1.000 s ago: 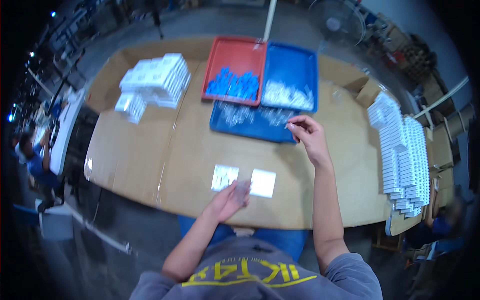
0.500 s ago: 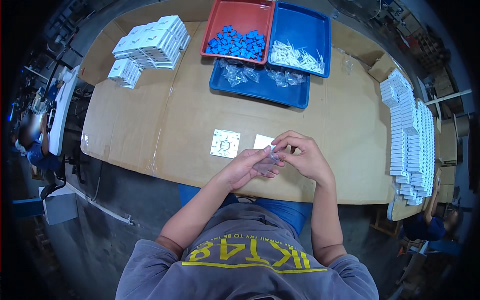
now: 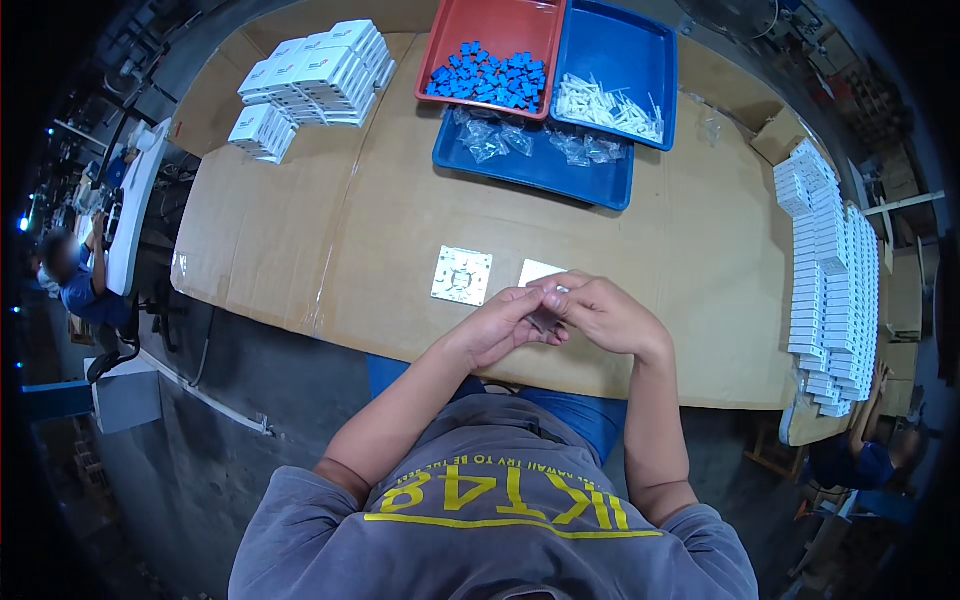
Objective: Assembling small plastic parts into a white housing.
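Brown cardboard (image 3: 270,220) lines the desk (image 3: 720,320), trays (image 3: 612,50) grouped ahead, presumably for easy reach. Left hand (image 3: 498,328) pinches a small clear bag (image 3: 544,320) near the front edge, seemingly steadying it for the right hand (image 3: 612,318), whose curled fingers hide what, if anything, they pinch.

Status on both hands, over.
Left hand holding clear plastic bag; right hand meeting it. Bag mostly hidden between hands. White square piece partly hidden by right hand.
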A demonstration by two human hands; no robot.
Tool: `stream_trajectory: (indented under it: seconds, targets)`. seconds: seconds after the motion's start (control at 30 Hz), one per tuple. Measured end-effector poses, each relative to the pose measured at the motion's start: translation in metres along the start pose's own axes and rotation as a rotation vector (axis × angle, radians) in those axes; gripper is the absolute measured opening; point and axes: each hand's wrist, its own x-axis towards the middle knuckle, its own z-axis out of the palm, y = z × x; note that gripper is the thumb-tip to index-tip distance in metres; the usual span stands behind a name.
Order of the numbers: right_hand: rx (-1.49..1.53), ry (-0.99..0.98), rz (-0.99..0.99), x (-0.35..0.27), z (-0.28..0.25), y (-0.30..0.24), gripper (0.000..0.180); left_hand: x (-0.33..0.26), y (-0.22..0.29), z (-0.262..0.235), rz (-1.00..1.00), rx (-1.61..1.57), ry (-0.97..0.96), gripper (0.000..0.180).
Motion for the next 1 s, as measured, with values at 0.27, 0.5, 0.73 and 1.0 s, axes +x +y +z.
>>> stream_trajectory:
  seconds: [0.27,0.5,0.73,1.0]
  targets:
    - [-0.031,-0.04,-0.094,0.0,0.012,0.018,0.045,-0.007,-0.006,0.002,-0.038,-0.05,0.049,0.04]
    - [-0.002,0.026,-0.029,0.005,-0.009,0.045,0.041,-0.006,-0.018,-0.025,-0.109,-0.023,0.06,0.045]
    - [-0.179,0.621,-0.078,0.061,-0.111,0.062,0.027,-0.016,-0.037,-0.071,-0.09,-0.286,-0.128,0.055]
    - [-0.549,0.919,-0.075,0.142,-0.177,0.058,0.021,-0.009,-0.049,-0.087,-0.085,-0.427,-0.183,0.053]
